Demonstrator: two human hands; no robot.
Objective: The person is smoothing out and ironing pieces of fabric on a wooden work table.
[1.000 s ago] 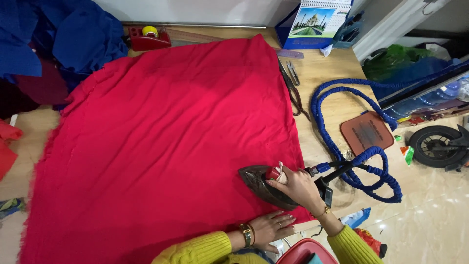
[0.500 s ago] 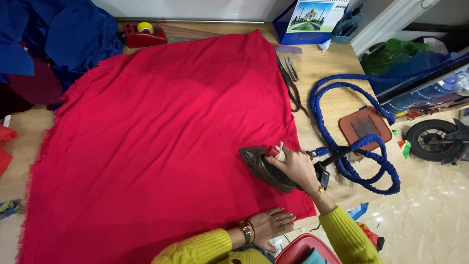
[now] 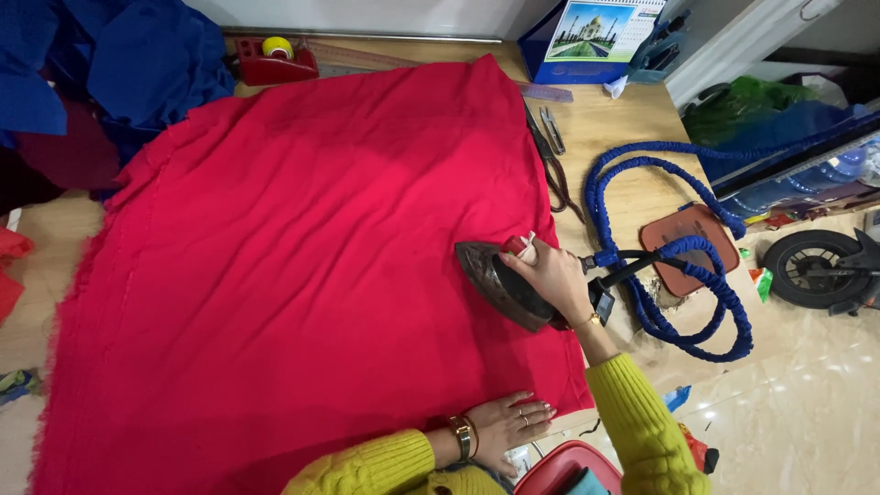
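Right hand [image 3: 550, 275] wrapped tight round iron [image 3: 504, 286] handle; left hand [image 3: 509, 423] spread flat, pinning red cloth [image 3: 302, 275] edge. I'd glide slowly; soleplate contact probably full, unclear.

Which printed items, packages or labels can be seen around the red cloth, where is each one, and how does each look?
Desk calendar: far edge of the table, beyond the red cloth; standing blue card with a photo of a white domed building.
Ruler: flat beside the calendar; long, pale and thin.
No screens or signs show.
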